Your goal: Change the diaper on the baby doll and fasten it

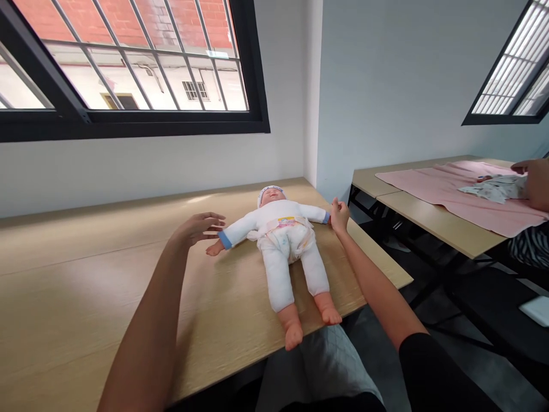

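A baby doll point(286, 229) lies on its back on the wooden table point(107, 297), arms spread and feet at the front edge. It wears a white suit with blue cuffs, a white cap point(259, 197) and a diaper point(285, 234) around its hips. Beside the blue cuff at the picture's left, my left hand point(198, 228) hovers with fingers stretched out, holding nothing. At the opposite arm, my right hand point(339, 216) is closed at the doll's hand by the cuff point(326, 217); my fingers partly hide the grip.
At the right, another table point(429, 216) bears a pink cloth point(441, 183) and a patterned white garment point(493, 187), with another person's hand point(538, 183) on it. A barred window point(171, 117) is in the wall ahead. A black chair point(484, 309) stands at the lower right.
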A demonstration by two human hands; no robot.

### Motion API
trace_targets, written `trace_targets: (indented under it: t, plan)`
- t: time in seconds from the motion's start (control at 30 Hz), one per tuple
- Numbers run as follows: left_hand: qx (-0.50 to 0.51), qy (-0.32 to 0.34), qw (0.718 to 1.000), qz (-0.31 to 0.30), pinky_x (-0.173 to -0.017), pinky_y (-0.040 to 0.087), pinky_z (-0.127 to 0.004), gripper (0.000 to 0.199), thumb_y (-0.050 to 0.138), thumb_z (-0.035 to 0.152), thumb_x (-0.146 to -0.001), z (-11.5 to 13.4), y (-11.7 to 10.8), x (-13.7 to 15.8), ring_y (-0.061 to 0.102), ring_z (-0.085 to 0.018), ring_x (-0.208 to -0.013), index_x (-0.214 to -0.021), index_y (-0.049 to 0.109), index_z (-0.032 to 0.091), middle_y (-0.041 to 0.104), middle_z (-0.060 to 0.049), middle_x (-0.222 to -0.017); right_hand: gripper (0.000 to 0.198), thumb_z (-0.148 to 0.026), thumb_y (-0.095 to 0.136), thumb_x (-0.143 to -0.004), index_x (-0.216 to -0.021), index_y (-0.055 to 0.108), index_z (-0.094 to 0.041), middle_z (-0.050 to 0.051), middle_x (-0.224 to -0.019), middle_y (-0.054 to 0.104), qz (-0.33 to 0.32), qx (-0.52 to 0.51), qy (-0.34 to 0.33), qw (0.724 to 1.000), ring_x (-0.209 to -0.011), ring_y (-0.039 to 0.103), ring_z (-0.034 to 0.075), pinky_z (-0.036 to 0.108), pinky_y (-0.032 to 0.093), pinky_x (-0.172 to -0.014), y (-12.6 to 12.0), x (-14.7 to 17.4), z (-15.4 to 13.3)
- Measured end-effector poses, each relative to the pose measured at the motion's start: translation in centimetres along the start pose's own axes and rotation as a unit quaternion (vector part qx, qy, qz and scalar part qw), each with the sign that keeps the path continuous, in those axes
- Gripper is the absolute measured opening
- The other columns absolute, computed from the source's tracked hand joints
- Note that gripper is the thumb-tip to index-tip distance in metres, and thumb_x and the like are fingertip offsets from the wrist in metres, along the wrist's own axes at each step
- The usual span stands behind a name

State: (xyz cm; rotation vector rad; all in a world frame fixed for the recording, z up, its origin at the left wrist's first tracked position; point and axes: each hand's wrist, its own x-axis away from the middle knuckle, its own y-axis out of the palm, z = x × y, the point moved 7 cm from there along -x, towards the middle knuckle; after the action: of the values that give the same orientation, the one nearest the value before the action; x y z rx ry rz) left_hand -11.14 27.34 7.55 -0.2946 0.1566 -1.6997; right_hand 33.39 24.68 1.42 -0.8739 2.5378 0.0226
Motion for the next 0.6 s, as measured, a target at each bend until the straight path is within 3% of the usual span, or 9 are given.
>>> trace_targets:
  t: [0.17,0.4,0.5,0.6]
  plan:
    - [0.026,-0.044,0.998,-0.028,-0.065,0.057,-0.035,0.036,0.081,0.035,-0.048,0.5,0.9,1.0,0.065,-0.024,-0.076,-0.074,0.066,0.015,0.069,-0.007,-0.077,0.042,-0.06,0.043,-0.082,-0.076,0.054,-0.021,0.003,-0.074,0.062,-0.084,-0.083,0.038,0.992,-0.076,0.06,0.018,0.028,0.044,-0.073,1.7,1.2,-0.5]
    - [0.052,-0.03,0.996,-0.069,-0.068,0.057,-0.034,0.032,0.073,0.044,-0.066,-0.1,2.1,-0.4,0.066,-0.029,-0.093,-0.086,0.068,0.02,0.071,-0.011,-0.095,0.053,-0.07,0.049,-0.076,-0.078,0.058,-0.018,0.002,-0.075,0.062,-0.197,-0.222,0.096,0.95,-0.066,0.062,0.013,0.022,0.042,-0.057,3.7,1.6,-0.7]
    - [0.061,-0.031,0.993,-0.094,-0.067,0.056,-0.033,0.031,0.073,0.039,-0.068,-0.2,2.5,-0.3,0.066,-0.029,-0.095,-0.092,0.067,0.019,0.07,-0.011,-0.096,0.056,-0.073,0.046,-0.077,-0.077,0.059,-0.018,0.001,-0.07,0.061,-0.208,-0.245,0.093,0.943,-0.059,0.062,0.012,0.021,0.041,-0.053,3.5,1.4,-1.0]
    - [0.087,-0.029,0.988,-0.122,-0.064,0.055,-0.032,0.033,0.075,0.035,-0.067,-0.1,3.0,0.2,0.068,-0.027,-0.088,-0.095,0.066,0.021,0.071,-0.007,-0.083,0.055,-0.072,0.046,-0.078,-0.076,0.059,-0.018,0.0,-0.067,0.06,-0.198,-0.262,0.09,0.94,-0.054,0.06,0.011,0.022,0.042,-0.053,3.1,1.4,-1.5]
